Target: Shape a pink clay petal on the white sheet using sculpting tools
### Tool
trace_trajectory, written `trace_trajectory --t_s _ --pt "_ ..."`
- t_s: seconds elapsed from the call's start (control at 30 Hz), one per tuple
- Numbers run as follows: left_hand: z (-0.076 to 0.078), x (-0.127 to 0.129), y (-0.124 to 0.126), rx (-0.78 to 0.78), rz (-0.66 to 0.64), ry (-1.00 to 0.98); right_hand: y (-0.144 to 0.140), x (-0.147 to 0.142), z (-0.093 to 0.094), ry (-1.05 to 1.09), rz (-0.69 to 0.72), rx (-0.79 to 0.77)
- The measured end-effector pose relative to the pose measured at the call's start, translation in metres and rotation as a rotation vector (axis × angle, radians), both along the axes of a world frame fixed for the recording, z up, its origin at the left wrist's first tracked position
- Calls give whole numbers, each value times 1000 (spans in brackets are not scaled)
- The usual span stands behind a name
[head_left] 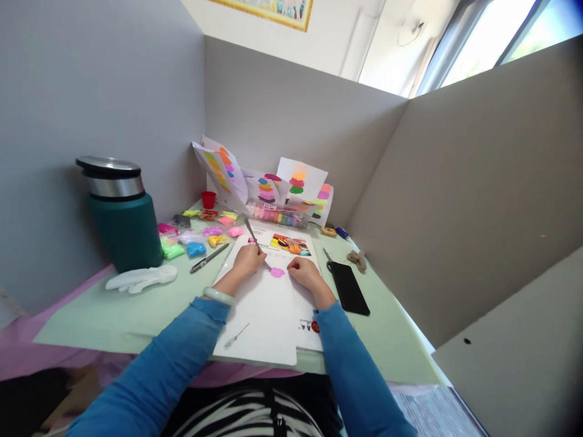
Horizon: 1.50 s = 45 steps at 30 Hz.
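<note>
One flat pink clay blob [277, 272]; left fingers [260, 257] clamp a tool [255, 243], right curled.

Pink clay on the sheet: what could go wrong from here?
1. The left hand works a thin metal tool at the pink clay. The right hand rests right beside the blob, so a slip could poke those fingers.
2. The white sheet overhangs the table's near edge, so a sleeve could drag it.
3. The black phone lies close to the right forearm and could get nudged.
</note>
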<state>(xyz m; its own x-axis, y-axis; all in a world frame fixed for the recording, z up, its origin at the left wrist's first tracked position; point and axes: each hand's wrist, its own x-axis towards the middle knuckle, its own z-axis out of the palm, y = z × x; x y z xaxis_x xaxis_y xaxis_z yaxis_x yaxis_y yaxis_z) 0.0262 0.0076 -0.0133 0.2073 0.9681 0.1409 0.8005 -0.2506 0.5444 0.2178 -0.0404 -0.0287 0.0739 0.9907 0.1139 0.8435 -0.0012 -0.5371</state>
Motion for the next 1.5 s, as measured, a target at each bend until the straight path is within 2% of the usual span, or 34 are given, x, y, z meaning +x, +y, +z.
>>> trace_trajectory --t_s 0.17,0.27,0.5,0.7,0.93,1.2,1.43,1.5 --pt "0 6 -6 -44 -141 -101 1 1 -2 1 8 15" --pt "0 11 -9 -42 -176 -79 1 1 -3 1 11 18" --pt "-2 7 0 2 -32 -38 0 0 -1 -7 -4 12" --pt "-4 13 -6 -52 -174 -114 2 2 -4 7 11 24" --pt "0 6 -4 -23 -59 -36 1 1 -2 3 0 17" --pt "-4 8 -6 -54 -170 -40 2 1 -4 0 7 26" --pt "1 0 -2 -36 -28 -2 1 1 -2 -3 -1 6" --pt "1 -1 -2 -50 -38 -14 1 1 -2 -4 -2 4"
